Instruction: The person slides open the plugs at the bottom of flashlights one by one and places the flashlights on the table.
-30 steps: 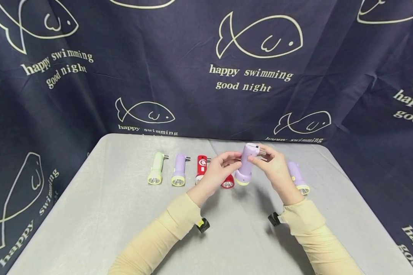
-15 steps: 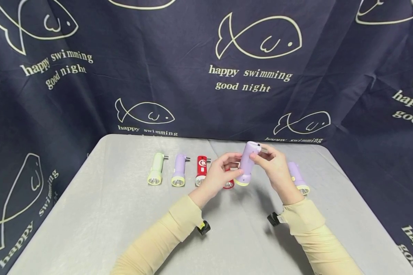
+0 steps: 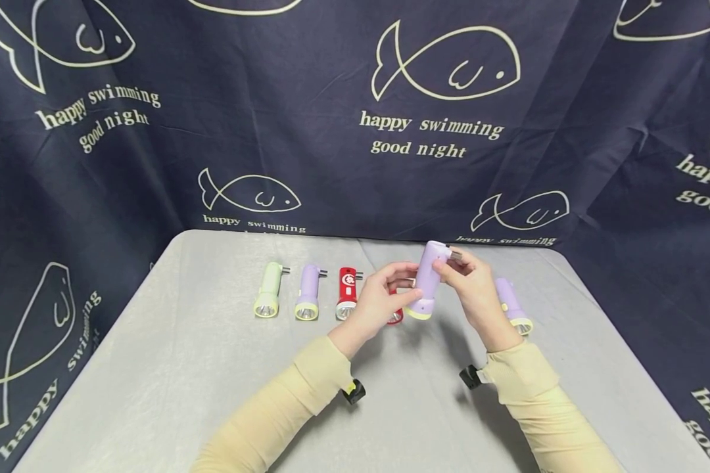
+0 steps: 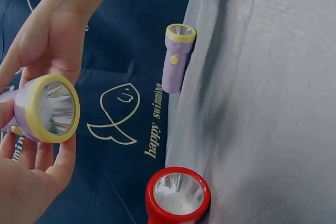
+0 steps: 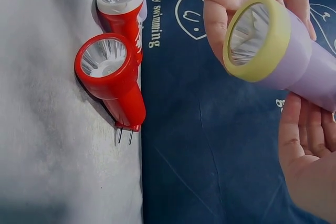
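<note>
Both hands hold a purple flashlight [image 3: 428, 279] with a yellow lens rim above the table, tilted with its lamp end low. My left hand [image 3: 384, 295] grips it near the lamp end, thumb across the front. My right hand [image 3: 472, 282] pinches the upper body, thumb in front and fingers behind, near the metal plug prongs [image 3: 454, 255]. In the right wrist view the yellow rim [image 5: 281, 35] and lens are plain. A red flashlight [image 3: 395, 316] lies partly hidden behind my left hand; the right wrist view shows this red flashlight [image 5: 126, 100] whole, prongs out.
To the left lie a green flashlight [image 3: 269, 289], a purple one [image 3: 309, 289] and a red one with a white rim [image 3: 347, 286]. Another purple flashlight [image 3: 509, 299] lies right of my right hand. A dark fish-print cloth [image 3: 331, 118] hangs behind the grey-covered table [image 3: 154, 368].
The held flashlight has shifted slightly up and right, its prongs showing at a changed angle. My left hand has moved a little right, with its thumb lower on the lamp end.
</note>
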Tool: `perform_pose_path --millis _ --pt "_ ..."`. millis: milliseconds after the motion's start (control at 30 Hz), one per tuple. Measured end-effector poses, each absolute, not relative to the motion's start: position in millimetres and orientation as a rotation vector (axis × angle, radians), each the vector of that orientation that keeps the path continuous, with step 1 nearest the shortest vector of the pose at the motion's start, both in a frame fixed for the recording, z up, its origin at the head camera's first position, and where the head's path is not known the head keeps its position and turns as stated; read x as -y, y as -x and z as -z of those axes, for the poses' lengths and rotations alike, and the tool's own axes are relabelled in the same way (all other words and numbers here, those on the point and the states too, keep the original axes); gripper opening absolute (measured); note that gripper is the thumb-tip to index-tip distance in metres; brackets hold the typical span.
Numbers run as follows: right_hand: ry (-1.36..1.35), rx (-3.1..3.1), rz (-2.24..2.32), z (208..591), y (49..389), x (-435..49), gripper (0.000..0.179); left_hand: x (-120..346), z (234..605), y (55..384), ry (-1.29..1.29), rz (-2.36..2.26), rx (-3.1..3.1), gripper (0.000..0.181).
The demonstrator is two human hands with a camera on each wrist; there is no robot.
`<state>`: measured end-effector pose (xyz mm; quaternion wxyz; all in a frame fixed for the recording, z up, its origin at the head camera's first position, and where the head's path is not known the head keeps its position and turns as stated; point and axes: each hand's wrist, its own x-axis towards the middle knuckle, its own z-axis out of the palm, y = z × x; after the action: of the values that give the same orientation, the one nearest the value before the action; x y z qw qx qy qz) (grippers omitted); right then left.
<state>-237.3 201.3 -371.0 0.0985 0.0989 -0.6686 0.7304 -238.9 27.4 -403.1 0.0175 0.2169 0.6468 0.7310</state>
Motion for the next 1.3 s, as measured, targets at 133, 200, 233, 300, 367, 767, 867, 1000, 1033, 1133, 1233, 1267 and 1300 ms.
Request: perform_pose_path --millis 133,200,233,300,367,767,867,1000,1033,1133,1233,1267,1300 --pt "-0.296 1.983 -2.143 372 238 -201 0.025 -29 402 238 -0.656 -2.286 -2.019 0.044" --pt "-0.293 1.99 -2.123 373 238 -201 0.023 -31 402 239 -0.651 -2.298 -2.019 0.044" --pt "-0.286 1.996 -2.112 373 239 -201 0.023 -31 401 238 -0.644 -2.307 -2.014 0.045" --pt "-0.279 1.995 -2.105 374 240 -201 0.023 -33 399 238 -0.619 -2.315 -2.012 0.045" --pt "-0.276 1.982 -2.107 375 241 -202 0.024 -33 391 233 -0.587 -2.325 -2.015 0.043" --pt "-0.123 2.001 -2.1 379 245 -204 0.012 -48 396 236 -0.313 -2.356 -2.035 0.039" --pt "-0.093 2.013 -2.096 379 246 -205 0.015 -52 397 236 -0.257 -2.366 -2.016 0.037" --pt "-0.075 2.051 -2.083 381 246 -206 0.022 -56 398 236 -0.21 -2.359 -2.022 0.037" --pt "-0.07 2.063 -2.077 381 246 -207 0.023 -56 398 236 -0.199 -2.352 -2.027 0.036" --pt "-0.054 2.087 -2.065 382 247 -208 0.027 -58 398 236 -0.166 -2.347 -2.026 0.037" --pt "-0.041 2.094 -2.068 384 247 -208 0.029 -59 399 236 -0.147 -2.345 -2.021 0.037" --pt "-0.034 2.092 -2.074 384 248 -209 0.029 -60 400 236 -0.143 -2.345 -2.018 0.037" --pt "-0.027 2.092 -2.079 385 248 -209 0.028 -60 400 237 -0.14 -2.346 -2.014 0.037"
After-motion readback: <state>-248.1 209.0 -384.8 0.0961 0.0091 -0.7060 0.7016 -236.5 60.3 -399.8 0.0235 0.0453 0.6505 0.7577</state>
